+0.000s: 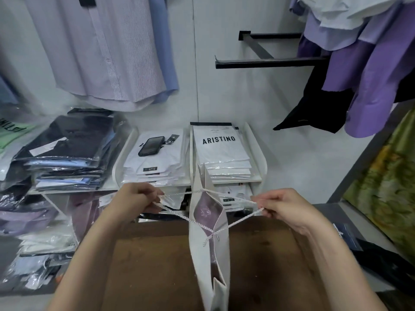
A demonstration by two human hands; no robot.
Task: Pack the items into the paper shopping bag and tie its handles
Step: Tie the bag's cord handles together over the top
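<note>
Paper bag [202, 265], between hands [137, 198] [285, 207] (handles [179, 215] taut)

Cool, even indoor light; wide-angle bend at the edges.
Diffuse light from an unseen source leaves only faint shadows on the brown board [157, 265] beside the paper bag [202, 254]. Glare streaks the plastic-wrapped shirt stacks [67, 158] at left. The rope handle [242, 218] reads fairly sharp mid-frame. The hanging shirts [107, 52] and wall rail [265, 63] bow and soften toward the corners.

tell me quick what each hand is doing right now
left hand: closed, gripping the rope handles of the paper bag
right hand: closed, pinching the same rope handles
</note>
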